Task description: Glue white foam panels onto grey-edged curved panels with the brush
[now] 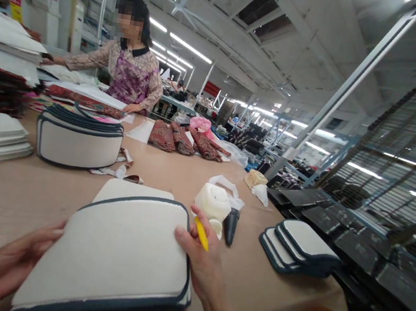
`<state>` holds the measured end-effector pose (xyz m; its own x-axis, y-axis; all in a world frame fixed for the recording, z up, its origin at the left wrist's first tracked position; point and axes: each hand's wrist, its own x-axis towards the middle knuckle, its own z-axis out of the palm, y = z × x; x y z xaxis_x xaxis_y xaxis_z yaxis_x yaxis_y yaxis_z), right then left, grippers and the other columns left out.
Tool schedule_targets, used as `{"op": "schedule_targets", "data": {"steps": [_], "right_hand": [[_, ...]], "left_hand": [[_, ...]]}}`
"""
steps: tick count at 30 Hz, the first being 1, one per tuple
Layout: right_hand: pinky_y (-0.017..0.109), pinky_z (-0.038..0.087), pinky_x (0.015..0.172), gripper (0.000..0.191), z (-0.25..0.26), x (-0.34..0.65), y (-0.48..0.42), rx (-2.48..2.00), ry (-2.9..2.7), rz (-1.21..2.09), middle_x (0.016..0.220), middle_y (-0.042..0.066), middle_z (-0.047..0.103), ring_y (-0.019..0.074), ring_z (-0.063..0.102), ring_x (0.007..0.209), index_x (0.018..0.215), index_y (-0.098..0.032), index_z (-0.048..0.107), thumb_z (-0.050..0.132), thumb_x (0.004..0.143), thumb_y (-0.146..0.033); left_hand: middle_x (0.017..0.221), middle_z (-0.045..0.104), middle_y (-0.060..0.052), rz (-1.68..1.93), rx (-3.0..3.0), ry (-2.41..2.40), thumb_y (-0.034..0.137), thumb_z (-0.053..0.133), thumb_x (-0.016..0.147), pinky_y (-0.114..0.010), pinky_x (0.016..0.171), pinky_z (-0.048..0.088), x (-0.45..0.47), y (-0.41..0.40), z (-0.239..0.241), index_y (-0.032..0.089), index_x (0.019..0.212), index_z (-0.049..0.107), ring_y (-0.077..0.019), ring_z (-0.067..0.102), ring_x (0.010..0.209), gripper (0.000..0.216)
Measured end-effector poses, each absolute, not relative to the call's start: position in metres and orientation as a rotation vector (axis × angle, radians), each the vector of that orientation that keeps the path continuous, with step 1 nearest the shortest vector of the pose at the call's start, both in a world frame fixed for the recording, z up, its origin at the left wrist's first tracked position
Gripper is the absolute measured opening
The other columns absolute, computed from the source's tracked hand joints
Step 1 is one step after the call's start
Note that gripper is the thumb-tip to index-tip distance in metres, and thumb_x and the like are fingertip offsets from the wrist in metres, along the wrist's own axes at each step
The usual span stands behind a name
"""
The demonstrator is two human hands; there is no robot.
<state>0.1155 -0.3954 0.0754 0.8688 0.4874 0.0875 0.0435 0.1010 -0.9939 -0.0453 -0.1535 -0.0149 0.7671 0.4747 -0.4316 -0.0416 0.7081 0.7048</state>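
Note:
A white panel with dark blue edging (118, 252) is tilted up in front of me, with more panel edges showing beneath it. My left hand (27, 255) grips its left side, fingers mostly tucked behind it. At the right edge, my right hand (203, 259) pinches the panel with the thumb on its white face. A yellow pen-like tool (201, 233) is also held in the right hand, its exact kind unclear. Just behind the held panel lies a plain white sheet (133, 188), partly covered.
Edged panels stand in a curved stack (78, 146) at left; a smaller stack (300, 247) lies right. A white plastic container (213, 201) and dark cone-shaped object (231, 227) sit beyond my right hand. Across the table, a person (136, 70) handles patterned fabric near rolled pieces (162, 135).

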Motion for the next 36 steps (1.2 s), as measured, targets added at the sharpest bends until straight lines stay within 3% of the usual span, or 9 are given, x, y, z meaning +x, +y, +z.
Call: {"op": "schedule_targets", "data": {"steps": [4, 9, 13, 17, 20, 22, 25, 30, 36], "right_hand": [[0.022, 0.034, 0.055, 0.065, 0.063, 0.127, -0.404, -1.687, -0.446, 0.212, 0.065, -0.007, 0.038, 0.0104, 0.037, 0.058, 0.120, -0.015, 0.049, 0.070, 0.064, -0.041], [0.025, 0.035, 0.050, 0.070, 0.020, 0.150, -0.422, -1.933, -0.436, 0.194, 0.056, -0.007, 0.042, 0.0126, 0.038, 0.051, 0.120, -0.009, 0.050, 0.067, 0.063, -0.046], [0.025, 0.034, 0.047, 0.071, -0.018, 0.167, -0.432, -1.960, -0.475, 0.210, 0.050, -0.008, 0.042, 0.0122, 0.039, 0.046, 0.119, -0.009, 0.048, 0.064, 0.064, -0.051], [0.027, 0.042, 0.052, 0.076, -0.030, 0.178, -0.434, -1.898, -0.459, 0.314, 0.050, -0.006, 0.047, 0.0159, 0.050, 0.051, 0.117, -0.008, 0.048, 0.068, 0.060, -0.053], [0.026, 0.043, 0.050, 0.072, -0.030, 0.183, -0.433, -1.935, -0.454, 0.335, 0.048, -0.006, 0.047, 0.0165, 0.051, 0.049, 0.110, -0.010, 0.053, 0.069, 0.057, -0.055], [0.026, 0.043, 0.047, 0.067, -0.032, 0.184, -0.434, -1.955, -0.485, 0.336, 0.048, -0.004, 0.050, 0.0167, 0.052, 0.047, 0.105, -0.011, 0.056, 0.067, 0.058, -0.058], [0.027, 0.044, 0.048, 0.057, -0.037, 0.183, -0.439, -2.041, -0.562, 0.155, 0.055, 0.002, 0.060, 0.0196, 0.058, 0.050, 0.098, -0.015, 0.060, 0.062, 0.063, -0.060], [0.033, 0.051, 0.060, 0.037, -0.016, 0.158, -0.428, -2.294, -0.820, -0.610, 0.083, 0.013, 0.069, 0.0290, 0.066, 0.073, 0.092, -0.019, 0.068, 0.064, 0.070, -0.048], [0.021, 0.050, 0.079, 0.031, 0.003, 0.126, -0.361, -1.982, -1.299, -0.033, 0.100, 0.005, 0.068, 0.0157, 0.064, 0.094, 0.108, -0.023, 0.062, 0.044, 0.083, -0.017]], "left_hand": [[0.083, 0.069, 0.000, 0.194, 0.779, 0.586, 0.018, 0.077, 0.060, -0.032, 0.068, 0.055, -0.045, -0.164, 0.011, 0.020, 0.119, 0.047, -0.0240, 0.066, 0.077, 0.066], [0.117, 0.059, -0.008, 0.241, 0.967, 0.497, 0.026, 0.078, 0.058, -0.032, 0.076, 0.052, -0.034, -0.178, 0.012, 0.022, 0.128, 0.035, -0.0262, 0.060, 0.100, 0.082], [0.106, 0.060, -0.012, 0.324, 1.306, 0.560, 0.037, 0.073, 0.056, -0.036, 0.077, 0.051, -0.027, -0.172, -0.025, 0.014, 0.132, 0.028, -0.0281, 0.062, 0.093, 0.091], [0.120, 0.051, -0.013, 0.617, 1.912, 0.645, 0.034, 0.061, 0.069, -0.044, 0.090, 0.043, -0.029, -0.172, -0.035, 0.017, 0.128, 0.040, -0.0300, 0.054, 0.105, 0.065], [0.127, 0.049, -0.007, 0.798, 2.245, 0.275, 0.021, 0.044, 0.084, -0.037, 0.102, 0.033, -0.028, -0.191, -0.008, 0.023, 0.117, 0.053, -0.0233, 0.043, 0.119, 0.034], [0.119, 0.057, -0.005, 0.650, 2.348, -0.090, 0.012, 0.035, 0.087, -0.030, 0.100, 0.036, -0.023, -0.208, 0.015, 0.023, 0.114, 0.055, -0.0177, 0.048, 0.114, 0.035], [0.122, 0.056, -0.002, 0.399, 2.500, -0.255, 0.011, 0.045, 0.084, -0.036, 0.105, 0.029, -0.013, -0.225, 0.035, 0.024, 0.120, 0.051, -0.0199, 0.044, 0.119, 0.038], [0.136, 0.045, -0.002, 0.280, 2.572, -0.194, 0.017, 0.050, 0.084, -0.039, 0.108, 0.024, -0.008, -0.226, 0.027, 0.024, 0.132, 0.041, -0.0210, 0.035, 0.128, 0.049], [0.146, 0.024, -0.006, 0.280, 2.622, -0.174, 0.013, 0.046, 0.083, -0.040, 0.110, 0.020, -0.007, -0.230, 0.025, 0.022, 0.141, 0.025, -0.0217, 0.023, 0.133, 0.062]]}}
